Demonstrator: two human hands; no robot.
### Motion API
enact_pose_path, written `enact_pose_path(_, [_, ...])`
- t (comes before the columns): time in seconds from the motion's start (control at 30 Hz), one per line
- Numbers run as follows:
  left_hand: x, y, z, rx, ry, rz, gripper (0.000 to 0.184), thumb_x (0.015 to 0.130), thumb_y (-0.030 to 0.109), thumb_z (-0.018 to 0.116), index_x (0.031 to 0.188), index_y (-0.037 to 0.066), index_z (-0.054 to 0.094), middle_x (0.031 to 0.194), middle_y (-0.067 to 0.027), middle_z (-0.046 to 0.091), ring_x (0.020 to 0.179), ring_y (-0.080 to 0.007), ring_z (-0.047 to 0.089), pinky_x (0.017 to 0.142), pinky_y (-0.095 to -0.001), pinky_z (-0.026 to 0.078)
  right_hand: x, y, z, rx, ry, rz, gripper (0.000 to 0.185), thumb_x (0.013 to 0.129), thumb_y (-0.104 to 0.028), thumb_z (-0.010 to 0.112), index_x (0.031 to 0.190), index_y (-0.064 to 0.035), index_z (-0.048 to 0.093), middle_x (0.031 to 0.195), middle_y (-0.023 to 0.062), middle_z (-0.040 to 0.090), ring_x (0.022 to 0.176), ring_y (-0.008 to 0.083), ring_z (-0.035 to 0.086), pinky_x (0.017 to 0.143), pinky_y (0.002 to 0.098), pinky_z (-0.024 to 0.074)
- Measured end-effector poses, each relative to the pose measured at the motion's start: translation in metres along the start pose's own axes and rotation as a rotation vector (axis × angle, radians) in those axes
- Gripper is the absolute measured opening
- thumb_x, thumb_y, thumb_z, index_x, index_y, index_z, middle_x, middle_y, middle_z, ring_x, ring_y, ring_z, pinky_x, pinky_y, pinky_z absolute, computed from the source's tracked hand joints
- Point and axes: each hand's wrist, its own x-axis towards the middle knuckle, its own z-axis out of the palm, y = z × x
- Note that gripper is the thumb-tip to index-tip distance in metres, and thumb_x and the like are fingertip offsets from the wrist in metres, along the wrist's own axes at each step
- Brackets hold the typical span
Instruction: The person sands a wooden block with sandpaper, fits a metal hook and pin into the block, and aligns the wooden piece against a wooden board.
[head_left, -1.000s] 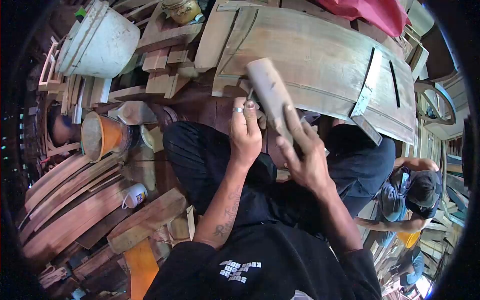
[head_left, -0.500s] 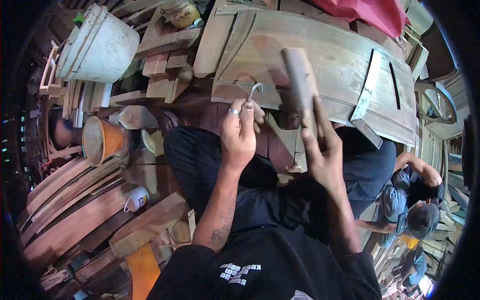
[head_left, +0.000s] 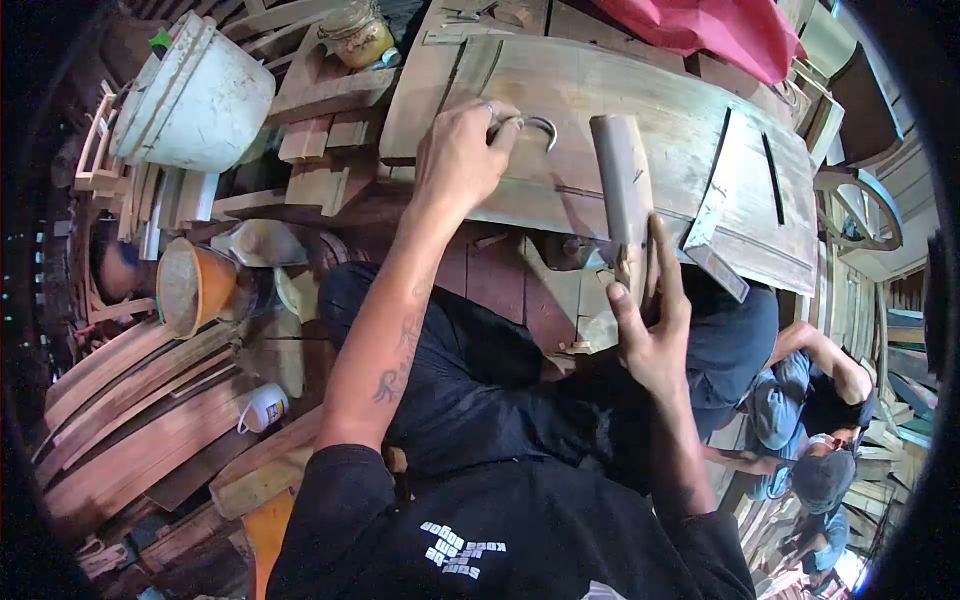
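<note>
My left hand (head_left: 463, 158) is over the near left part of a wide wooden board (head_left: 650, 90), its thumb and fingers pinched on a curved metal piece (head_left: 545, 130). That piece bends like a hook and points right; its other end is hidden in my fingers. Nearer to me, my right hand (head_left: 655, 325) is closed round the narrow handle of a wooden mallet (head_left: 622, 180). The mallet's thick head points away from me, above the board's near edge. To its right, a try square (head_left: 712, 215) lies across the board, its stock overhanging the near edge.
A white bucket (head_left: 205, 95), an orange bucket (head_left: 205, 290) and a small white tub (head_left: 264, 408) stand left among wood planks (head_left: 150, 440). A jar (head_left: 358, 35) is at the back. Red cloth (head_left: 700, 30) lies beyond the board. Another person (head_left: 825, 400) sits at right.
My left hand has moved away from me and slightly left, over the board. The curved metal piece has turned from pointing up to pointing right. The mallet has shifted slightly right and nearer.
</note>
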Motion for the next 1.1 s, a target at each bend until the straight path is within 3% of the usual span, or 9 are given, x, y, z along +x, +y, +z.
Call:
enact_pose_path(0.1, [0.004,0.001,-0.001,0.006,0.034,-0.019,0.023,0.101,0.019,0.070,0.118,0.006,0.077,0.110,-0.0162,0.076,0.095,-0.0336,0.073,0.086,-0.0401,0.056,0.010,-0.014,-0.020,-0.130,0.003,0.108,0.072,0.098,-0.016,0.073,0.161,0.0015,0.042,0.143,0.0285,0.058,0.122,0.0327,0.063,0.108,0.0419,0.0482])
enact_pose_path(0.13, [0.005,-0.004,-0.002,-0.042,0.011,0.001,0.024,0.100,0.019,0.071,0.119,0.006,0.077,0.109,-0.0152,0.075,0.094,-0.0330,0.072,0.086,-0.0400,0.056,0.020,-0.018,-0.031,-0.418,0.010,-0.161,0.067,0.097,-0.017,0.074,0.158,-0.0018,0.049,0.127,0.0249,0.061,0.102,0.0295,0.063,0.098,0.0423,0.0507])
enact_pose_path(0.27, [0.005,-0.029,-0.011,-0.127,-0.112,0.157,0.031,0.102,0.015,0.067,0.131,0.007,0.073,0.122,-0.0136,0.069,0.111,-0.0315,0.068,0.098,-0.0395,0.053,0.031,-0.049,-0.039,-0.365,-0.003,0.059,0.061,0.098,-0.014,0.072,0.156,-0.0072,0.055,0.114,0.0194,0.057,0.105,0.0319,0.062,0.094,0.0437,0.0525])
enact_pose_path(0.4, [0.005,-0.029,-0.019,-0.023,-0.220,0.234,0.039,0.104,0.014,0.061,0.143,0.012,0.067,0.140,-0.0115,0.060,0.134,-0.0323,0.055,0.117,-0.0421,0.042,0.029,-0.042,-0.030,-0.546,-0.107,-0.060,0.061,0.097,-0.013,0.073,0.155,-0.0079,0.056,0.117,0.0202,0.057,0.109,0.0339,0.062,0.096,0.0443,0.0517])
enact_pose_path(0.43, [0.005,-0.029,-0.019,0.111,-0.190,0.290,0.041,0.104,0.016,0.062,0.144,0.014,0.066,0.142,-0.0109,0.059,0.138,-0.0324,0.052,0.120,-0.0433,0.040,0.031,-0.036,-0.026,-0.686,-0.121,-0.239,0.061,0.096,-0.013,0.074,0.155,-0.0112,0.057,0.118,0.0201,0.056,0.099,0.0343,0.066,0.090,0.0432,0.0544])
enact_pose_path(0.53, [0.005,-0.038,-0.013,0.076,-0.173,0.335,0.041,0.104,0.024,0.063,0.144,0.017,0.068,0.153,-0.0084,0.055,0.145,-0.0324,0.046,0.123,-0.0435,0.037,0.030,-0.038,-0.011,-0.700,-0.183,-0.094,0.062,0.095,-0.012,0.075,0.154,-0.0160,0.058,0.121,0.0216,0.056,0.075,0.0311,0.071,0.070,0.0428,0.0589])
enact_pose_path(0.7, [-0.003,-0.046,0.000,0.085,-0.061,0.404,0.042,0.101,0.032,0.069,0.140,0.018,0.071,0.156,-0.0072,0.055,0.149,-0.0322,0.044,0.125,-0.0466,0.035,0.022,-0.042,0.005,-0.711,-0.170,0.013,0.060,0.096,-0.011,0.074,0.154,-0.0146,0.058,0.125,0.0238,0.056,0.088,0.0350,0.074,0.074,0.0458,0.0615])
enact_pose_path(0.97, [-0.008,-0.038,0.002,0.047,-0.055,0.350,0.047,0.098,0.040,0.073,0.138,0.016,0.073,0.154,-0.0045,0.057,0.150,-0.0340,0.043,0.125,-0.0492,0.035,0.055,-0.030,0.013,-0.811,-0.153,-0.117,0.056,0.099,-0.019,0.072,0.153,-0.0133,0.059,0.123,0.0263,0.056,0.091,0.0414,0.070,0.073,0.0461,0.0588])
enact_pose_path(1.1, [-0.011,-0.036,0.000,0.085,-0.027,0.367,0.048,0.098,0.042,0.073,0.138,0.017,0.073,0.153,-0.0047,0.058,0.148,-0.0347,0.045,0.124,-0.0501,0.035,0.043,-0.046,0.015,-0.740,-0.168,0.119,0.057,0.099,-0.018,0.071,0.154,-0.0122,0.058,0.121,0.0261,0.058,0.103,0.0417,0.067,0.081,0.0496,0.0581])
